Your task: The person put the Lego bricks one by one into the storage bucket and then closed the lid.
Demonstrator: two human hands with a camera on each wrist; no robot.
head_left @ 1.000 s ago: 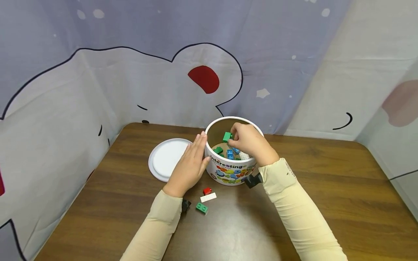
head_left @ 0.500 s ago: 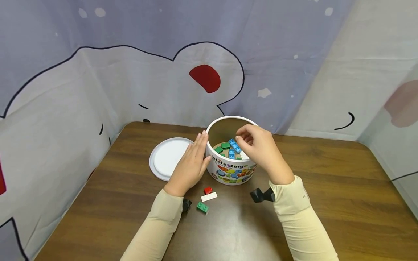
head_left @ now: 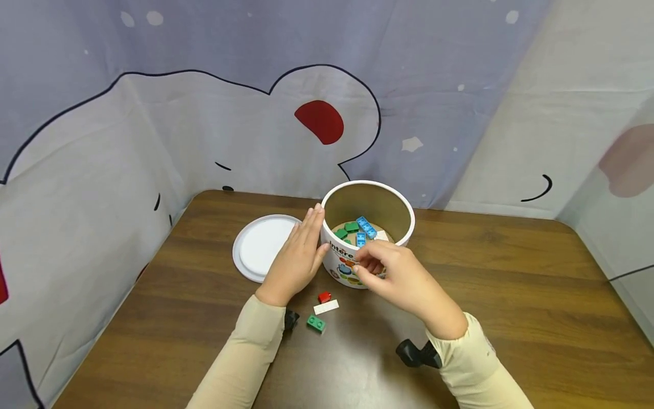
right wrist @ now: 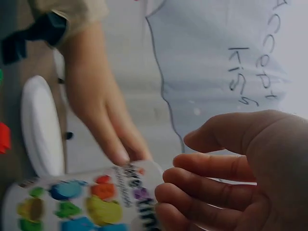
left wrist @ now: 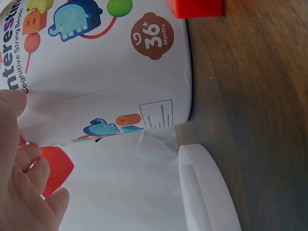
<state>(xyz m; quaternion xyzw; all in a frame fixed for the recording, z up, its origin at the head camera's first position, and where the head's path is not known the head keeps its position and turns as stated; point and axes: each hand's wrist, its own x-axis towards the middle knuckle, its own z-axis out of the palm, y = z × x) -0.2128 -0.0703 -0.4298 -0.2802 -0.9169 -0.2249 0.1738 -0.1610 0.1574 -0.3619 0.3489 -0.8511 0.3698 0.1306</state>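
My left hand rests against the left side of a round white tub, its fingers straight along the wall. Printed toy pictures cover the tub. Inside lie green bricks, blue bricks and a white piece. My right hand hovers in front of the tub with loosely bent fingers and nothing between them, as the right wrist view also shows. Nearer to me on the table are a red brick, a flat white brick and a green brick.
A white lid lies on the wooden table left of the tub. A printed cloth hangs behind the table and at its sides. Black wrist cameras sit under the sleeves.
My right hand has let a green brick go inside the tub, then come out over the rim toward me. The left hand has stayed against the tub.
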